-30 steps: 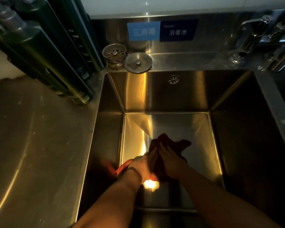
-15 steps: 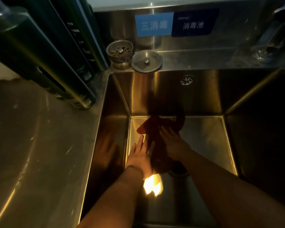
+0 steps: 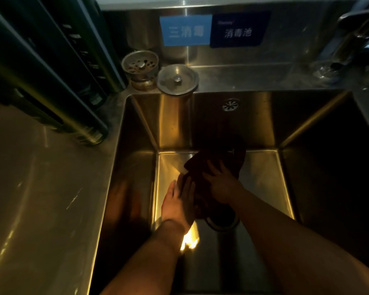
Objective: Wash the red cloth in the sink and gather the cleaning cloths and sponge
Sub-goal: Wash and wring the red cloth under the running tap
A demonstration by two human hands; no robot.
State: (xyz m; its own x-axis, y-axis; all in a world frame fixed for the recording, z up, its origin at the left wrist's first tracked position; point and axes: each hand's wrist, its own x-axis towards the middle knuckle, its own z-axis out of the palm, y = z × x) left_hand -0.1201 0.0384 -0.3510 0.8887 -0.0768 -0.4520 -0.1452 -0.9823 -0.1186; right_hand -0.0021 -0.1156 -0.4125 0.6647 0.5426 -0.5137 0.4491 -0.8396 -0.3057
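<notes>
cloth: red cloth (image 3: 216,161), soft, floppy, probably soaked; we'd bunch its middle
hands: left hand (image 3: 179,202) flat and released, right hand (image 3: 221,183) pressing it

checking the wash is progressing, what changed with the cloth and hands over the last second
The red cloth has been pushed from mid-floor toward the back wall of the sink. The right hand stays pressed on it; the left hand has flattened beside it, fingers spread, and the drain now shows near the wrists. The strainer basket and stopper lid have not moved.
</notes>
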